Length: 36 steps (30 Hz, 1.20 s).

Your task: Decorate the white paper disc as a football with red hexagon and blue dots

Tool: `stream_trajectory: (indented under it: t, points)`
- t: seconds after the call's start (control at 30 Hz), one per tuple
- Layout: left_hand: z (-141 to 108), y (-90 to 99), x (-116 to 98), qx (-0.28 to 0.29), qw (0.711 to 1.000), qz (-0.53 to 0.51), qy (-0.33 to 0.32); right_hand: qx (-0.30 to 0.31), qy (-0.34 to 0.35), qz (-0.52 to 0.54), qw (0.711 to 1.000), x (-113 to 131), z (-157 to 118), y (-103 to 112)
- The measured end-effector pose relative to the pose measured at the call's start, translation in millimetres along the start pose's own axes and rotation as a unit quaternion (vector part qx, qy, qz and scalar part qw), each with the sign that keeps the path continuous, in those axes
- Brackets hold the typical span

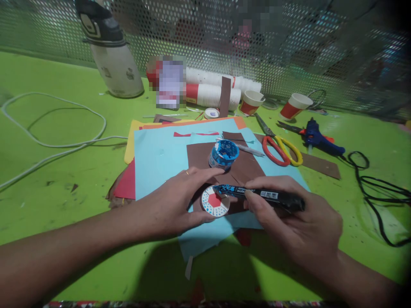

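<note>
A round white disc (220, 210) with a red hexagon at its centre and blue dots around it lies on brown paper (199, 155). Thumb and fingers of my left hand (188, 199) are curved around the disc's left side, the thumb at its lower edge. My right hand (298, 218) grips a black marker (272, 196), whose blue-smeared tip is at the disc's upper edge. Just beyond the disc stands an open jar (220, 159) stained with blue paint, near my left fingertips.
Light blue sheets (160, 158) lie beneath. Scissors (278, 149) and a blue glue gun (321, 139) with a black cord are on the right. Paper cups (252, 102), stacked cups (213, 95) and a large white container (118, 70) stand or lie behind; a white cable (104, 124) loops left.
</note>
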<state>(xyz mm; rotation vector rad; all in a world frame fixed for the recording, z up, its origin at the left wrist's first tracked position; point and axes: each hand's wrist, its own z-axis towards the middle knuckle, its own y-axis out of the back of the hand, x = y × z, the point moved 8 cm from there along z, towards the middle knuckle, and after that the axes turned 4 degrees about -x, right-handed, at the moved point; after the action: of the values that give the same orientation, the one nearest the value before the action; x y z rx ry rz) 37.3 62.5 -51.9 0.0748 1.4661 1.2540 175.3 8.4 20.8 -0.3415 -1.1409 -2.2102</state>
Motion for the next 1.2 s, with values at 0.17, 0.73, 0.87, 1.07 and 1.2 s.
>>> stream_trajectory:
  t: [0.17, 0.73, 0.87, 1.07, 1.2]
  points:
    - [0.6, -0.1, -0.4, 0.000, 1.000, 0.001, -0.004, 0.002, 0.004, 0.000, 1.000, 0.0, -0.6, -0.7]
    - [0.8, 0.4, -0.9, -0.006, 1.000, 0.003, -0.003, -0.027, -0.036, -0.030, 0.999, -3.0, -3.2, 1.6]
    - [0.6, 0.3, -1.4, -0.005, 1.000, 0.002, -0.005, -0.028, -0.037, -0.019, 0.999, -3.9, -4.3, 2.6]
    - [0.3, -0.1, -0.6, 0.001, 1.000, -0.007, 0.007, -0.055, -0.069, 0.005, 0.996, -10.8, -4.8, 12.7]
    - [0.6, -0.4, -0.4, 0.006, 1.000, -0.005, 0.012, -0.047, -0.036, -0.032, 0.998, -5.9, -2.9, 10.7]
